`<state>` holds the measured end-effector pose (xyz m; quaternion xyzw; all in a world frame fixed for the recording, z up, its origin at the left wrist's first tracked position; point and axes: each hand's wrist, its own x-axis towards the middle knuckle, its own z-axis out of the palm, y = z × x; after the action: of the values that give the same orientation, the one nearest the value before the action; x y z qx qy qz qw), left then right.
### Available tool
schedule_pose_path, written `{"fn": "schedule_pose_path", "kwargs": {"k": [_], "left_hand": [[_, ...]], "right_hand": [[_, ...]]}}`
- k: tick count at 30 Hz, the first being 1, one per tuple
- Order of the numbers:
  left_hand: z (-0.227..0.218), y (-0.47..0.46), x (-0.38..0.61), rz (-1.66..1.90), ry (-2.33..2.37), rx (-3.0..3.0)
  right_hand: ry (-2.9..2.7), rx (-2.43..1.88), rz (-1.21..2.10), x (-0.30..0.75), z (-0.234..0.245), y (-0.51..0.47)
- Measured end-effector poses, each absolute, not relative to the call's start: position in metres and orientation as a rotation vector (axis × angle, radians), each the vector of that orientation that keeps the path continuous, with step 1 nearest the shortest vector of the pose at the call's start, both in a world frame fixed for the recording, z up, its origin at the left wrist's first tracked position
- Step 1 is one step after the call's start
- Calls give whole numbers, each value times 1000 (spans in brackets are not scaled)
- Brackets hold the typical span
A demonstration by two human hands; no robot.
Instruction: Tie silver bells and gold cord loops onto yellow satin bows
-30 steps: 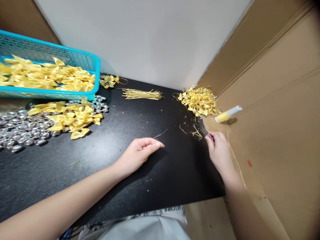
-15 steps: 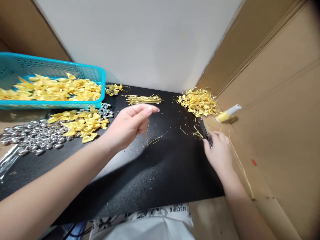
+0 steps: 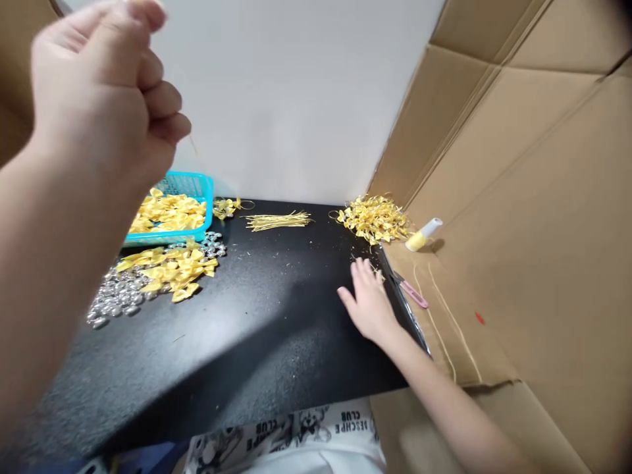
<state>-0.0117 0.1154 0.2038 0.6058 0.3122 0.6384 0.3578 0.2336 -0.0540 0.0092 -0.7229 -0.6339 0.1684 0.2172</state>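
My left hand [image 3: 106, 85] is raised close to the camera at the upper left, fingers curled and pinched on a thin gold thread [image 3: 193, 146] that hangs below it. My right hand [image 3: 368, 299] lies flat and open on the black mat [image 3: 257, 309], fingers stretched out, near the mat's right edge. Just right of it a small pink tool [image 3: 413, 294] lies on the cardboard. A heap of small yellow bows with gold loops [image 3: 375, 219] sits beyond the right hand. A bundle of cut gold threads [image 3: 277, 220] lies at the back of the mat.
A teal basket [image 3: 190, 207] of yellow ribbon bows stands at the back left. Loose yellow bows [image 3: 170, 271] and silver beads [image 3: 116, 303] lie in front of it. A yellow thread spool [image 3: 422, 236] rests on the cardboard wall [image 3: 518, 217] to the right. A white wall is behind.
My left hand rose from the mat up toward the camera with a gold thread pinched in it. My right hand let go of the tool at the mat's edge and now lies flat.
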Motion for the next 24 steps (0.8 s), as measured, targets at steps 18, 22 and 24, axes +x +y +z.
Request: {"fn": "schedule_pose_path", "kwargs": {"k": [18, 22, 24], "left_hand": [[214, 64, -14, 1379, 765, 1538], [209, 62, -9, 1349, 719, 1524], [207, 62, -8, 1326, 720, 1525]], "right_hand": [[-1238, -1847, 617, 301, -4, 1], [-1520, -2048, 393, 322, -2, 7], [-1656, -2098, 296, 321, -4, 4]]}}
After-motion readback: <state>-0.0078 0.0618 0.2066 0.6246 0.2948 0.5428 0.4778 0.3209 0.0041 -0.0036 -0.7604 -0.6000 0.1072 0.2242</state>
